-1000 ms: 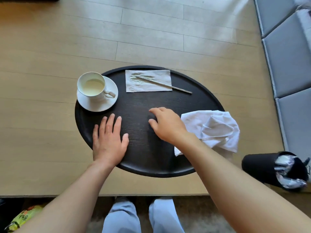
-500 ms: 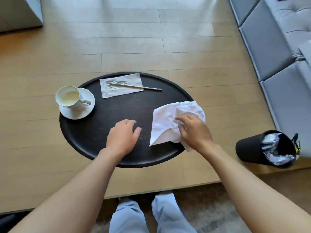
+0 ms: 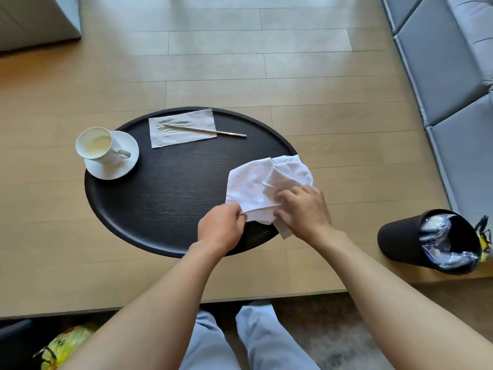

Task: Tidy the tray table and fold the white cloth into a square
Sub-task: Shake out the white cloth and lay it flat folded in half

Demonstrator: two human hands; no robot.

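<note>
A crumpled white cloth point(image 3: 256, 180) lies on the right side of the round black tray table point(image 3: 165, 193), partly over its rim. My left hand point(image 3: 220, 228) pinches the cloth's near edge. My right hand point(image 3: 302, 209) grips the cloth just to the right, covering part of it. At the tray's left rim stands a white cup point(image 3: 97, 146) with pale liquid on a white saucer point(image 3: 114, 169). At the back lies a stained paper napkin point(image 3: 181, 130) with a thin metal stick point(image 3: 213, 132) across it.
The tray table stands over a light wooden floor. A black bin point(image 3: 408, 241) with crumpled wrappers lies tipped at the right. Grey cushions point(image 3: 453, 76) line the right side. My knees point(image 3: 240, 340) show below, and a yellow bag point(image 3: 64, 345) sits bottom left.
My right hand moved from the tray's middle onto the cloth and took hold of it. My left hand left the tray surface, moved right and pinched the cloth's near edge.
</note>
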